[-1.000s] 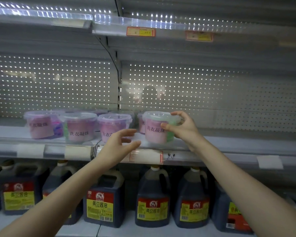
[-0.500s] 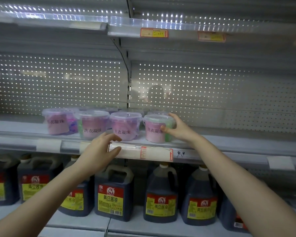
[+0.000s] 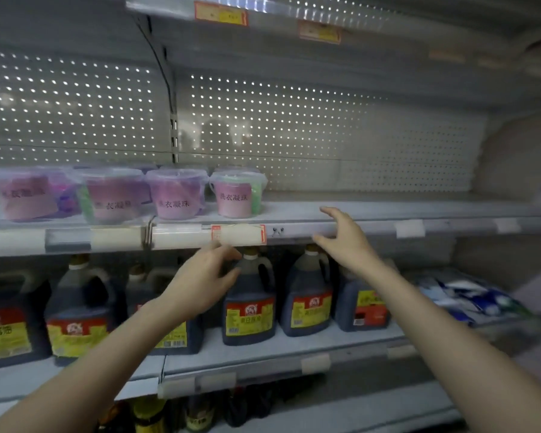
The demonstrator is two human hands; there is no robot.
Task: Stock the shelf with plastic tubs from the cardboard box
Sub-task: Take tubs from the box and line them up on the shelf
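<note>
Several clear plastic tubs with pink labels stand in a row on the middle shelf [image 3: 372, 210]. The rightmost tub [image 3: 236, 195] has pink and green contents and stands free of both hands. My right hand [image 3: 344, 237] hovers in front of the shelf edge to the right of that tub, fingers relaxed, holding nothing. My left hand [image 3: 200, 276] is lower, in front of the dark bottles, loosely spread and empty. The cardboard box is out of view.
Large dark soy sauce bottles [image 3: 249, 304] with red and yellow labels line the shelf below. Blue and white packs [image 3: 469, 298] lie at the lower right. The middle shelf to the right of the tubs is bare, with perforated backing behind.
My right hand has let go of the rightmost tub and pulled back to the right. My left hand has dropped below the shelf edge. The view has shifted right and down.
</note>
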